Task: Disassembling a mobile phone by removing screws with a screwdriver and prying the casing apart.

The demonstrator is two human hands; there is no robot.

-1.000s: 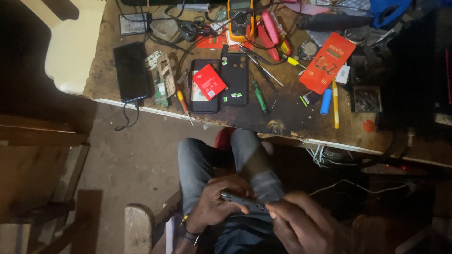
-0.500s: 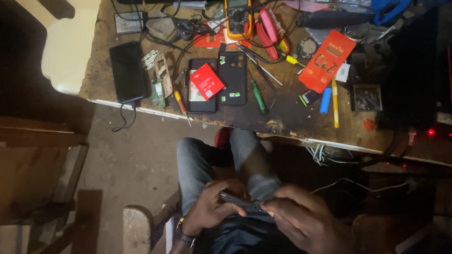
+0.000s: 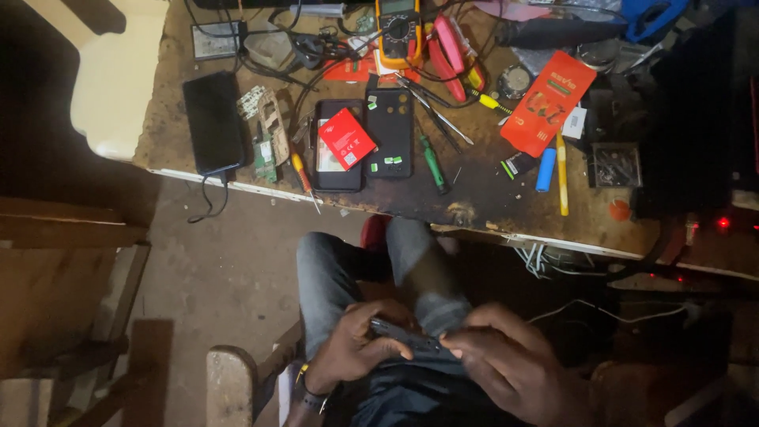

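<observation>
Both hands meet low over the lap: the left hand (image 3: 352, 348) curls its fingers around the near end of a thin dark phone (image 3: 405, 338), and the right hand (image 3: 506, 368) pinches the other end with its fingertips pressed to the edge. So the phone lies edge-on between the two hands, held above the jeans-clad knees (image 3: 371, 269), well apart from the workbench (image 3: 482, 198). Nothing stands between the hands and the phone, though dim light hides its finer details. Up on the bench, a black phone (image 3: 213, 122) lies at the left with a cable hanging off the edge, and beside it are loose circuit boards (image 3: 265, 130). Near the middle lie two opened phone backs (image 3: 364, 142) side by side, with a red battery (image 3: 346, 137) resting on the left one. A green-handled screwdriver (image 3: 433, 164) lies just right of them. Farther right are an orange packet (image 3: 548, 103), a blue cylinder (image 3: 545, 169) and a yellow pen (image 3: 561, 174). A yellow multimeter (image 3: 398, 30) sits at the far edge among tangled wires and pink-handled pliers (image 3: 447, 47). The bench top is worn, stained wood. Below it lies a bare dusty floor (image 3: 229, 237), with wooden furniture (image 3: 63, 300) in shadow at the left and a small red light (image 3: 721, 223) glowing at the right.
</observation>
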